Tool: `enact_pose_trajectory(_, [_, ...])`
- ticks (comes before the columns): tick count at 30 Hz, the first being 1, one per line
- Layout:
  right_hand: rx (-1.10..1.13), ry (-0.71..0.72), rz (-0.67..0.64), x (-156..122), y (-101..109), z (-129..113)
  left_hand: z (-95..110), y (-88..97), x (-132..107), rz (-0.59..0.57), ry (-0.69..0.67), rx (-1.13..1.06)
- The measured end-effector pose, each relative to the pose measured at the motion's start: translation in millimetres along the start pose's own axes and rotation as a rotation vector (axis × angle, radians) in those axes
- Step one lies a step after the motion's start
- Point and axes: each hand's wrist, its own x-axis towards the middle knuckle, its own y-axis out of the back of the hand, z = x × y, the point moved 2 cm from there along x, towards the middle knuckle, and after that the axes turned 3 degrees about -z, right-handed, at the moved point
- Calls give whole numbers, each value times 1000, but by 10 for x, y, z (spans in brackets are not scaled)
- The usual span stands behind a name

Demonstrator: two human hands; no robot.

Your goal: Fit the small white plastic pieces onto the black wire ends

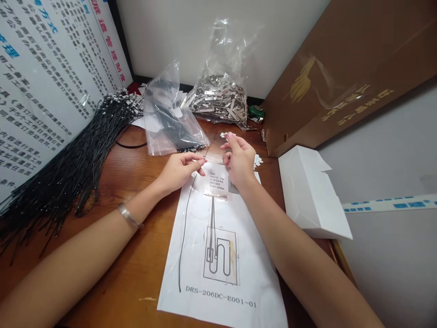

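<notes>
My left hand point(184, 171) pinches a thin black wire point(185, 228) near its upper end. The rest of the wire trails down over a printed drawing sheet point(246, 296). To the right, my right hand point(241, 159) is closed, thumb and fingertips pressed together beside small white pieces point(223, 135). Whether one of these is between the fingertips is too small to tell. More white pieces point(258, 160) lie behind the right wrist, partly hidden. A small label in a clear sleeve point(218, 182) rests on the sheet between my hands.
A large bundle of black wires point(92, 141) lies at left. Behind my hands are a clear bag with black contents point(170, 118) and a bag of metal strips point(218, 102). A green tape measure point(256, 113), a white box point(310, 191) and a brown panel point(341, 68) stand right.
</notes>
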Motion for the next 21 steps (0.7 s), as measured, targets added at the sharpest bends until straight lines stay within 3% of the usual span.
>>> enact_pose_trajectory(4, [-29, -30, -213, -89, -83, 57, -20, 33, 112, 48, -38, -75])
enact_pose_trajectory(8, [-55, -46, -359, -173, -188, 59, -7, 42, 114, 21, -32, -78])
enact_pose_trajectory(16, [-81, 58, -328, -251, -172, 44, 37, -13, 81, -30, -44, -84])
enact_pose_trajectory(21, [-41, 19, -293, -386, -96, 65, 16, -47, 35, -159, -61, -57])
